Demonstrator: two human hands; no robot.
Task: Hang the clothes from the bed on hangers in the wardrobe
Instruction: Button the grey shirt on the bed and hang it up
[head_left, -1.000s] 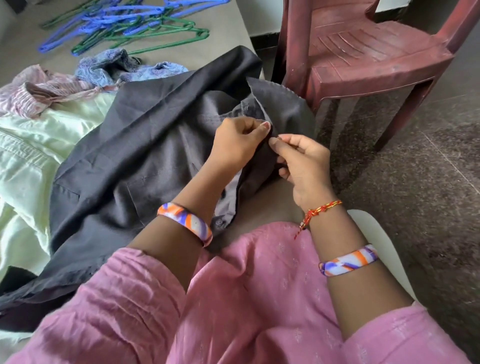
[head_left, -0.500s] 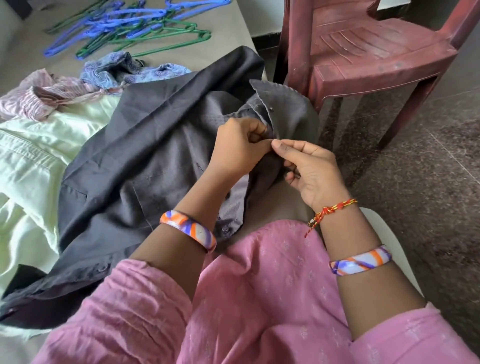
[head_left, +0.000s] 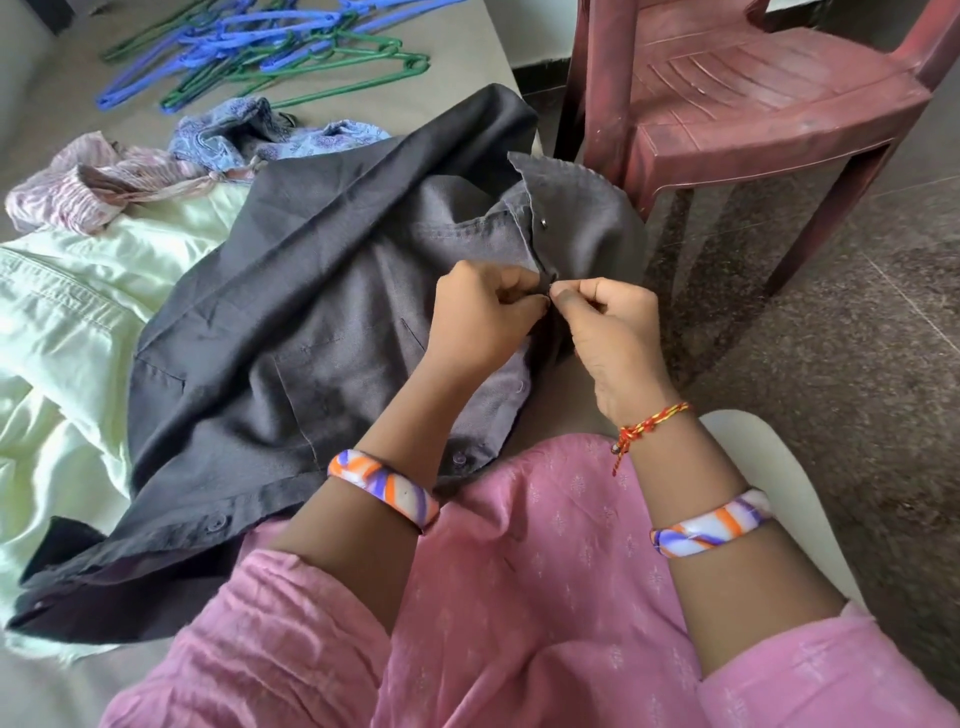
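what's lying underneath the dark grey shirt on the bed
A pale green garment shows from under the dark grey shirt on its left side. How far it runs beneath, and whether anything else lies there, is covered by the shirt.

place: home bedroom | evidence: bed (head_left: 467, 57), strewn clothes (head_left: 67, 322), hangers (head_left: 270, 47), plastic chair (head_left: 753, 98)

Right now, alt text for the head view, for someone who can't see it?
Both hands, left hand and right hand, pinch the button edge of a dark grey shirt lying across the bed and the person's lap. Blue and green hangers lie further back on the bed beyond other crumpled clothes, and a red plastic chair stands on the right.
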